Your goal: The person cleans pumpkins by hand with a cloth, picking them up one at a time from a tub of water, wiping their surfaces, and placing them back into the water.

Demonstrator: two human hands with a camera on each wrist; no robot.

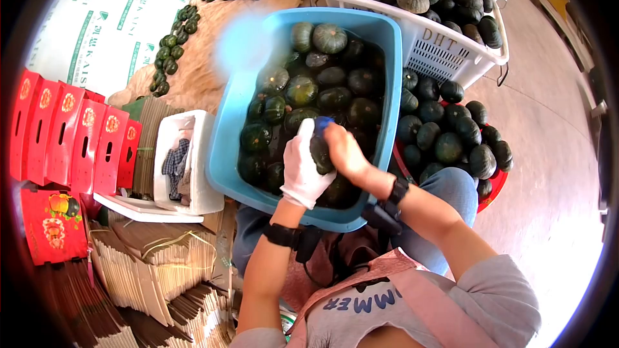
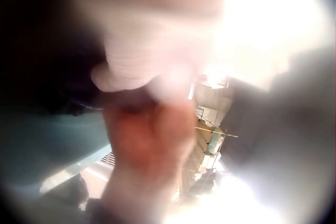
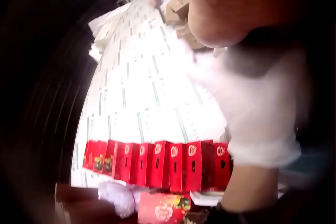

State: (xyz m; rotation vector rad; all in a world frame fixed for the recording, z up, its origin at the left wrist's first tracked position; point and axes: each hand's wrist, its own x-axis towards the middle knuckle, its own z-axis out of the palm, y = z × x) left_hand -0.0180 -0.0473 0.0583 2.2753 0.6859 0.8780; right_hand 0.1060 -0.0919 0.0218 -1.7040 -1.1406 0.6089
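Over the near part of a blue tub (image 1: 222, 148) of dark water and squashes, the left hand (image 1: 303, 167), in a white glove, grips a dark green squash (image 1: 320, 154). The bare right hand (image 1: 348, 154) curls over something blue (image 1: 324, 122) at the squash's top end; what the blue thing is cannot be told. In the left wrist view the gloved fingers (image 2: 128, 64) and the bare hand (image 2: 152, 145) are close together and blurred. The right wrist view has the white glove (image 3: 262, 103) below the bare hand (image 3: 231, 8).
White crates (image 1: 445, 51) of squashes stand behind at right, above a red basin (image 1: 500, 187) heaped with squashes. At left are red boxes (image 1: 90, 142), a white foam box (image 1: 206, 180) with cloth, and stacked cardboard (image 1: 135, 270). More squashes (image 1: 171, 51) lie on a brown sheet (image 1: 206, 32).
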